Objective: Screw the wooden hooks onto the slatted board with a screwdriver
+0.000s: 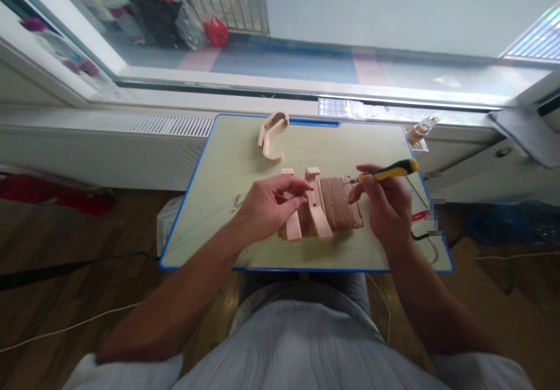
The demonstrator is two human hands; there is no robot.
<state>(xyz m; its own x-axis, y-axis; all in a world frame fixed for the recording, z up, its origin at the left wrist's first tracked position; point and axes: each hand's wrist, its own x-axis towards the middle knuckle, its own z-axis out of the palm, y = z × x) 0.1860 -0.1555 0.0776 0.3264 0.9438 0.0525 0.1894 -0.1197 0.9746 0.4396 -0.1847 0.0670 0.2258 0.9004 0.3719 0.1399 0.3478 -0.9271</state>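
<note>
Right hand (387, 206) grips a screwdriver (396, 170)
Left hand (277, 206) partly hides wooden pieces (322, 225); whether its fingertips hold anything is unclear

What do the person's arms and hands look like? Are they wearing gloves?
No gloves: the left hand and right hand are both bare. The forearms are bare too, with no watch or bracelet that I can see. The sleeves are short, loose and whitish-grey, like the shirt. Any small markings are too blurry to tell.
</note>
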